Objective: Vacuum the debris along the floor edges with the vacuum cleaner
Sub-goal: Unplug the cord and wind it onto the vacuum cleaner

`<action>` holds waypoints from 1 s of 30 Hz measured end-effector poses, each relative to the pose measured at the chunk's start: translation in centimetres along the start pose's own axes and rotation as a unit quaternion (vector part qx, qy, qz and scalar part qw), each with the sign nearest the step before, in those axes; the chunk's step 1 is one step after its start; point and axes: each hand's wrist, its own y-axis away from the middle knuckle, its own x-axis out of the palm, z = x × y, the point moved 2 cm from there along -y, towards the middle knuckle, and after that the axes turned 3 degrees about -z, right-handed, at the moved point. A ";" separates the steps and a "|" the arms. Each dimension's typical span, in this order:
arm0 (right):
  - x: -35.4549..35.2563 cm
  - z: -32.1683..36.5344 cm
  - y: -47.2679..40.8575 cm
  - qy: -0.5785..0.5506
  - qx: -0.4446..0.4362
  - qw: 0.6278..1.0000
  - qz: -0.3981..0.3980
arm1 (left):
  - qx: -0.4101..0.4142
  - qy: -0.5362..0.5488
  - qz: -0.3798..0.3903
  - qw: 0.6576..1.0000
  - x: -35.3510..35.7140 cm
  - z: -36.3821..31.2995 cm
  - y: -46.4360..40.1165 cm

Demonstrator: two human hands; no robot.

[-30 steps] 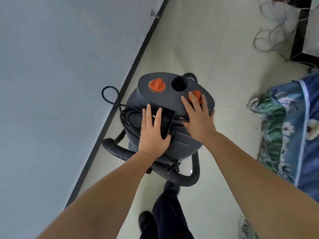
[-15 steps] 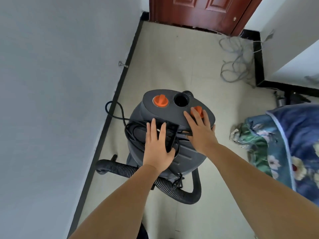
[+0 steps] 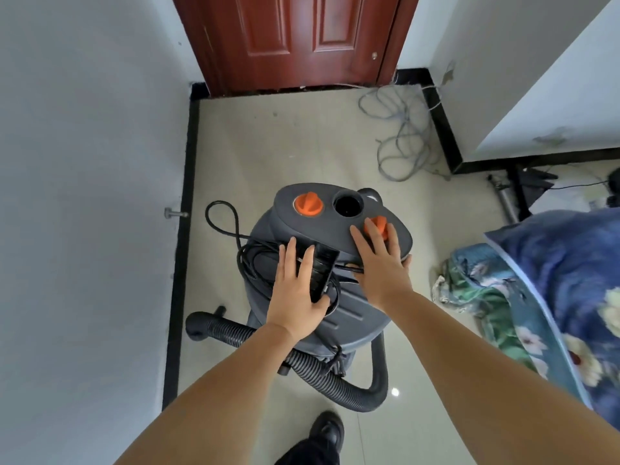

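A grey canister vacuum cleaner (image 3: 352, 317) with two orange knobs stands on the beige floor close to the left wall. Its black ribbed hose (image 3: 322, 370) curls around its base, and a black power cord (image 3: 221, 223) is bundled on top with a loop hanging to the left. My left hand (image 3: 297, 297) lies flat, fingers spread, on the cord bundle and the black handle. My right hand (image 3: 379, 263) rests flat on the lid, fingertips touching the right orange knob (image 3: 379, 226). Neither hand is closed around anything.
A black baseboard (image 3: 183, 229) runs along the left wall, with a metal door stopper (image 3: 176, 214) sticking out. A red-brown door (image 3: 295, 41) closes the far end. Loose grey cables (image 3: 399, 135) lie at the far right. A floral blanket (image 3: 553, 297) spills onto the floor right of the vacuum.
The vacuum has rolled forward along the wall toward the door; the door stopper is now level with it. Both hands stay in the same places on top.
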 end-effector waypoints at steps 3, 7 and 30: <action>-1.7 -1.6 -3.6 -0.009 0.036 0.999 -0.005 | 0.034 -0.008 0.019 0.999 0.0 -0.9 -5.4; -4.1 -4.4 -7.9 -0.022 0.085 0.996 -0.012 | 0.079 -0.009 0.040 0.996 0.7 -3.2 -12.1; -16.6 -34.5 -21.9 -0.129 0.389 0.910 -0.067 | 0.334 -0.050 0.210 0.918 16.4 -30.1 -42.4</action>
